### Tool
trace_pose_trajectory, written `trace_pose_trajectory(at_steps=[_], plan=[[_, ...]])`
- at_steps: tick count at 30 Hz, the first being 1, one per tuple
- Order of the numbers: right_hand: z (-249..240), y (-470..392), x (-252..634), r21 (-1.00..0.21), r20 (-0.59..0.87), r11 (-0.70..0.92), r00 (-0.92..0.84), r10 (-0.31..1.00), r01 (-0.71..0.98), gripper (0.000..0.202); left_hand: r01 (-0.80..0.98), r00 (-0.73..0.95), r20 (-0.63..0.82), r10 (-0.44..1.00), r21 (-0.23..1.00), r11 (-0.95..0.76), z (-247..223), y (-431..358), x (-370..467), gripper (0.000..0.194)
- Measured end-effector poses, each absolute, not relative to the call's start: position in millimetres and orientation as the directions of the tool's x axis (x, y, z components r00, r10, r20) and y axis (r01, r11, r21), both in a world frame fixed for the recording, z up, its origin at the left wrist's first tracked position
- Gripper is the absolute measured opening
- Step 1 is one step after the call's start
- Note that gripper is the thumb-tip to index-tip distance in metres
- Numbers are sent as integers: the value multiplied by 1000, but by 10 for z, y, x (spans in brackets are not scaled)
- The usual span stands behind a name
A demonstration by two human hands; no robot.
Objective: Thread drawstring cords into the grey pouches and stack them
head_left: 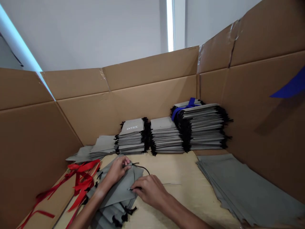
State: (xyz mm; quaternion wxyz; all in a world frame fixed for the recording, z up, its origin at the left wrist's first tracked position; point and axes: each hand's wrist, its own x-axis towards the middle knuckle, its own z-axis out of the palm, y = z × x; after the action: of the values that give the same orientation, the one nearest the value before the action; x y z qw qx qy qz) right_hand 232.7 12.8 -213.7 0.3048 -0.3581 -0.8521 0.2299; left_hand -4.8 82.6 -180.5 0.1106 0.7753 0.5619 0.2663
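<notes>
Left hand [119,167] pinching black cord [144,168] over gray pouch [120,190], right hand [152,189] pinching thin dark tool [131,189]

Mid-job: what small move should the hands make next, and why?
Probably have the right hand gently draw the black cord snug while the left hand steadies the grey pouch: the cord bows loosely between the hands, and the right hand pinches something small and dark over the pouch.

Red ribbons [86,184] lie tangled near the brown cardboard walls [147,101].
</notes>
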Motion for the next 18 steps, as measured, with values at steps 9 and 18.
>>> trace_pose_trajectory(at_steps=[9,18], plan=[[-1873,180,2608,-636,410,655,-541,735,407,20,785,279,274,920,487,-383,-1535,697,278,15],[-1529,348,3468,-743,280,455,-389,877,491,11,591,524,329,785,523,-614,-1569,511,824,20]])
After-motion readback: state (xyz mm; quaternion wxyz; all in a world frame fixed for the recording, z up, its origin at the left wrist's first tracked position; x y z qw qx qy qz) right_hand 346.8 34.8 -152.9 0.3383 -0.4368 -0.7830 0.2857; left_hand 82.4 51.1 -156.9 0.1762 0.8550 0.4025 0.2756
